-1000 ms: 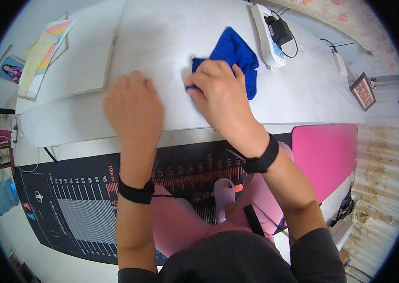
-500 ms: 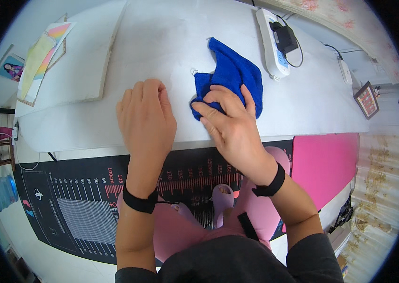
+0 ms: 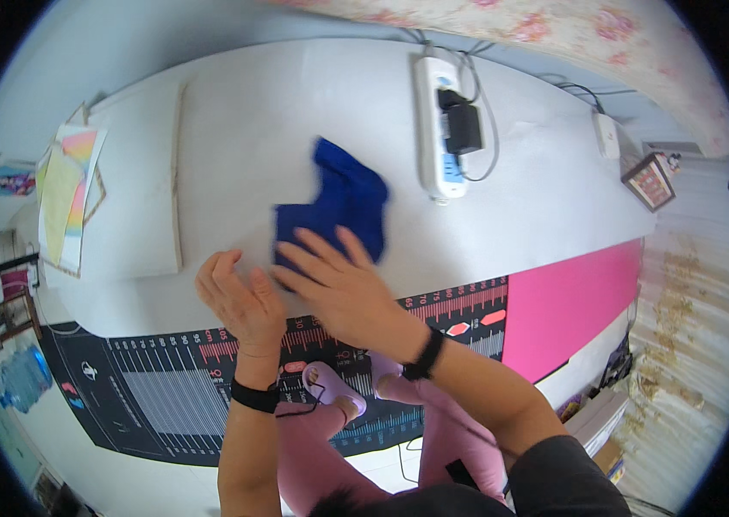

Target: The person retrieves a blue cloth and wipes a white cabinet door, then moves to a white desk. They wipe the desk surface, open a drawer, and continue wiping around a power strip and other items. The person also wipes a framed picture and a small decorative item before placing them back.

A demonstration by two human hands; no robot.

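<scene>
A dark blue cloth (image 3: 352, 198) lies spread but uneven on the white table, one corner pointing away from me. My right hand (image 3: 343, 297) rests palm down on its near part, fingers stretched and spread apart. Just left of the cloth's near corner is my left hand (image 3: 244, 302), over the table's front edge. Its fingers are loosely bent with the thumb apart, and it holds nothing. The cloth's near edge is partly hidden under my right fingers.
Beyond the cloth to the right, a white power strip (image 3: 429, 129) carries a black adapter (image 3: 465, 129) and cables. A pale board (image 3: 140, 189) lies at the left with papers (image 3: 59, 202) beside it. A small framed picture (image 3: 649, 183) stands far right.
The view has shifted. Relative to the power strip, the cloth sits a little further left. My right fingers have gone from bunched on the cloth to spread; my left hand has opened and turned.
</scene>
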